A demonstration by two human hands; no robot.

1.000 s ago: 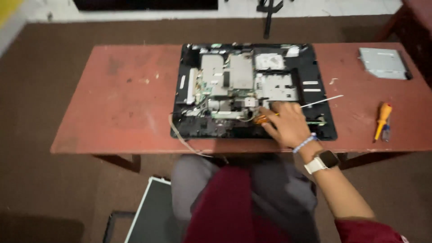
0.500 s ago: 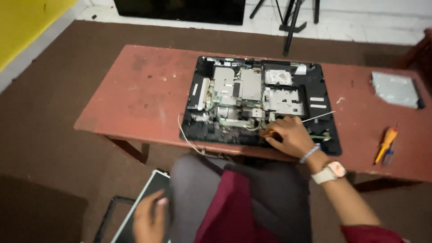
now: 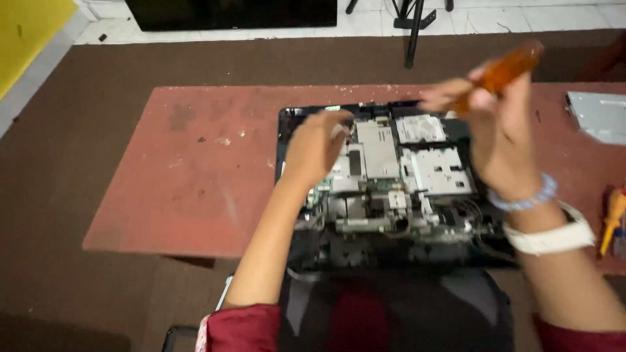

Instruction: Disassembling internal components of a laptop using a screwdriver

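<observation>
An opened all-in-one computer [image 3: 417, 169] lies flat on the red table [image 3: 195, 176], its metal shields and circuit boards exposed. My left hand [image 3: 313, 146] hovers over the upper left of the boards, fingers curled and pinched close together; what they touch is blurred. My right hand [image 3: 492, 130] is raised above the right side of the computer and grips a screwdriver with an amber handle [image 3: 505, 68]. A white watch and a bead bracelet sit on my right wrist.
A grey metal drive [image 3: 600, 116] lies at the table's far right. An orange-handled screwdriver [image 3: 613, 218] rests near the right edge. A stand's black legs [image 3: 411, 26] are on the floor behind the table. A dark frame lies on the floor by my knee.
My right hand has lifted off the computer's lower right, carrying the amber screwdriver upward. My left hand came up from beside my knee onto the boards. The view has moved closer.
</observation>
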